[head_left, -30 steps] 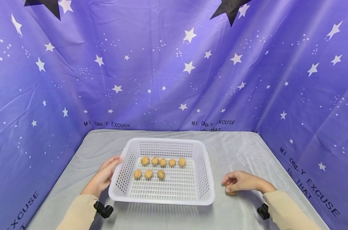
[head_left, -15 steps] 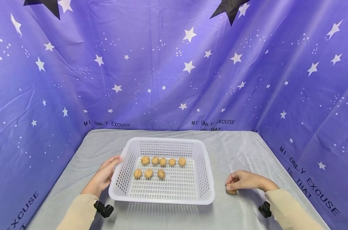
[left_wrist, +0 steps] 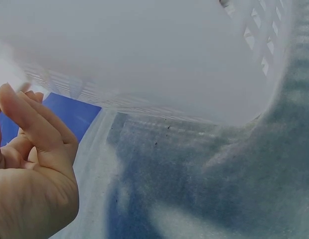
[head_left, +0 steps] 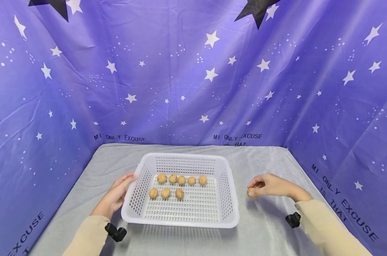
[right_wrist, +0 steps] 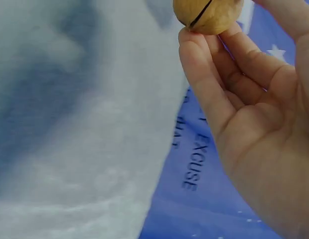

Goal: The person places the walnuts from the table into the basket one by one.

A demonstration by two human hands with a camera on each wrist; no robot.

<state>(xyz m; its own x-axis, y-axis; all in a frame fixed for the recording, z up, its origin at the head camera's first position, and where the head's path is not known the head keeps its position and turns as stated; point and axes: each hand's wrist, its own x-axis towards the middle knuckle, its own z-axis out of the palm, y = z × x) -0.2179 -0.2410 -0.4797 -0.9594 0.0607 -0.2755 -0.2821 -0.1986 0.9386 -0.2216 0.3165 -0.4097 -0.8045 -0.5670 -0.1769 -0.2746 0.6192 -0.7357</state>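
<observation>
A white plastic basket (head_left: 180,224) with slotted walls stands on the grey cloth. Inside it, several walnuts (head_left: 162,178) lie in two rows, a back row and a shorter one in front. My left hand (head_left: 116,193) grips the basket's left rim, with curled fingers (left_wrist: 42,122) close to the wall in the left wrist view. To the right of the basket, my right hand (head_left: 271,185) pinches one walnut (right_wrist: 208,15) between thumb and fingertips. The walnut's dark seam shows in the right wrist view. It hangs above the cloth, apart from the basket.
Grey cloth (head_left: 264,160) covers the table around the basket. Purple star-printed curtains (head_left: 180,71) rise along the back and both sides. A black wrist camera (head_left: 115,233) sits at the left cuff and another camera (head_left: 293,219) at the right.
My right hand first shifted slightly right with the walnut low on the cloth, then raised it and moved it away from me. The left hand, basket and walnuts inside stayed put.
</observation>
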